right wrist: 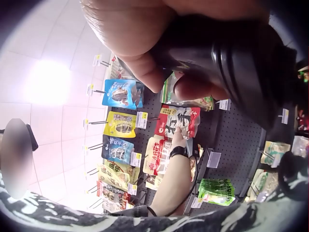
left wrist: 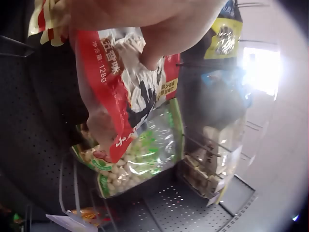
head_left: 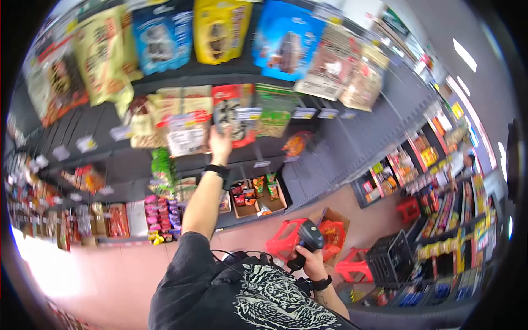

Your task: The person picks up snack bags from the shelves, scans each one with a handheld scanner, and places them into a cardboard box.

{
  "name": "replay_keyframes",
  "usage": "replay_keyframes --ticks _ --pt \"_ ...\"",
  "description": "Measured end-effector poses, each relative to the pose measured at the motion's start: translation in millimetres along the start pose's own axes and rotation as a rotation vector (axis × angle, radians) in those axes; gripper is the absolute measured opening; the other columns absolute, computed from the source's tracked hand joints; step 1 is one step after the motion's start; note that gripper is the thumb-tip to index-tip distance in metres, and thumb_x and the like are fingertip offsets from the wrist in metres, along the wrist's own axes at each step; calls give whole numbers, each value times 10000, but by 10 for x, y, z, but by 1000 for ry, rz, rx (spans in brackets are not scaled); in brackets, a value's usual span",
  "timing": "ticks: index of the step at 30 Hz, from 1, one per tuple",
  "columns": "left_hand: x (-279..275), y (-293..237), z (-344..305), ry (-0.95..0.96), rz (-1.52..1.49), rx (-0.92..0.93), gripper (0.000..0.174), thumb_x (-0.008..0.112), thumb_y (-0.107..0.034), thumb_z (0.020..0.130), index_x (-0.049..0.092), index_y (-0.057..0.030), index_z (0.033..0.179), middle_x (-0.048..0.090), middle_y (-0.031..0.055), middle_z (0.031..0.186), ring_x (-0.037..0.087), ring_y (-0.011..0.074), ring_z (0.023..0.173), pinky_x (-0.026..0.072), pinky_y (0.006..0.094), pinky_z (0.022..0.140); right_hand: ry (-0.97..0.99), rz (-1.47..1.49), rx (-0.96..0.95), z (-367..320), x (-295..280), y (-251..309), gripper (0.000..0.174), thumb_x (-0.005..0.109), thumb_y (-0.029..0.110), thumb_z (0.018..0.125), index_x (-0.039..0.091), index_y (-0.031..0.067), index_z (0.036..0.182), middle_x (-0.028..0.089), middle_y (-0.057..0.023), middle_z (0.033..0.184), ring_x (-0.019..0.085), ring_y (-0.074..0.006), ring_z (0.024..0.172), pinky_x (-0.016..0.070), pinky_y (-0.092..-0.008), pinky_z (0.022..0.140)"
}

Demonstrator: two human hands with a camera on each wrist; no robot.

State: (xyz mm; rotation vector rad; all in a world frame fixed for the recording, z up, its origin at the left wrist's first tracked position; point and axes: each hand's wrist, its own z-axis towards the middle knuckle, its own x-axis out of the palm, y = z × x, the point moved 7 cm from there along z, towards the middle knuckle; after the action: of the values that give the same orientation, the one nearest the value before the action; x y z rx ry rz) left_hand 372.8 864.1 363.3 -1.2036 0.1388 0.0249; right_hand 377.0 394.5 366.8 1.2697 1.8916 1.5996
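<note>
My left hand [head_left: 220,146] reaches up to the hanging rack and grips a red, white and black snack bag [head_left: 224,99] by its edge. The left wrist view shows the thumb pressed on the front of this bag, marked 128g, with the other fingers partly out of frame. Behind and below it hangs a green-edged clear bag of pale nuts [left wrist: 140,164]. To its left in the head view is a beige and red bag [head_left: 187,137]. Low near my waist, my right hand [head_left: 313,265] holds a black handheld barcode scanner [head_left: 311,235] by its handle.
Larger pouches, including a yellow pouch [head_left: 220,33] and a bright blue pouch [head_left: 289,41], hang above. Price tags [head_left: 305,113] stick out on hooks. Below stands a carton of small packets [head_left: 258,195]. Red stools [head_left: 283,236] and a black crate [head_left: 390,256] stand on the floor.
</note>
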Motion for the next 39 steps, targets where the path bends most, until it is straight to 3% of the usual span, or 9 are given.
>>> replay_keyframes --ticks 3,11,15,18,24,29,33,37,39 --pt "195 307 109 10 256 -40 454 630 -379 855 529 5 1077 619 242 969 609 397 894 476 456 787 0 40 3 -24 -139 -62 236 696 59 805 589 23 1012 607 -30 760 576 -124 630 474 -260 588" --pt "203 1157 -801 55 -248 -330 438 613 -123 882 451 28 1259 512 110 1265 509 202 1117 396 351 980 -247 291 -7 -165 -1061 -168 217 636 56 833 556 25 1032 602 -51 733 593 -150 633 498 -296 605" --pt "707 -24 -2233 873 -267 -264 353 579 -132 895 538 -11 1223 625 96 1115 604 171 1010 472 276 833 -381 531 113 -211 -1609 -278 139 630 60 834 568 9 947 592 -58 735 586 -166 636 490 -298 595" --pt "1421 474 -3446 1364 26 -198 250 587 -139 895 619 -11 1106 656 54 1016 624 127 866 499 270 727 -424 552 121 -267 -2015 -313 195 626 60 842 549 6 1014 599 -64 758 589 -169 662 496 -306 622" --pt "2530 -36 -5330 1729 135 114 210 549 -131 894 631 -7 1041 637 155 1023 625 304 953 513 363 814 -656 525 166 -552 -2974 -406 266 621 57 849 525 9 1092 603 -84 804 589 -173 690 487 -303 631" --pt "3346 298 -6361 1552 292 272 286 494 -84 861 539 38 1116 542 245 1166 561 412 1025 469 436 902 -785 570 203 -795 -3611 -449 273 616 38 842 520 10 1095 588 -78 786 574 -179 683 482 -306 630" --pt "3382 847 -6717 1490 817 3 676 607 -237 838 290 23 1375 335 263 1414 403 416 1253 383 451 1017 -865 570 183 -902 -4018 -417 261 602 12 837 522 9 1085 580 -72 793 578 -179 681 484 -312 618" --pt "3050 1423 -6827 1443 996 -477 630 644 -286 816 382 18 1303 608 264 1102 590 436 1022 481 475 887 -860 582 177 -876 -4150 -263 255 604 1 834 530 8 1077 586 -68 803 584 -175 682 488 -312 608" --pt "2962 1451 -6857 1555 962 -312 431 627 -249 819 532 -3 1160 633 252 1038 605 415 1002 490 469 873 -860 498 216 -879 -4197 -299 251 602 -6 835 532 10 1076 589 -66 807 585 -170 683 489 -303 611"
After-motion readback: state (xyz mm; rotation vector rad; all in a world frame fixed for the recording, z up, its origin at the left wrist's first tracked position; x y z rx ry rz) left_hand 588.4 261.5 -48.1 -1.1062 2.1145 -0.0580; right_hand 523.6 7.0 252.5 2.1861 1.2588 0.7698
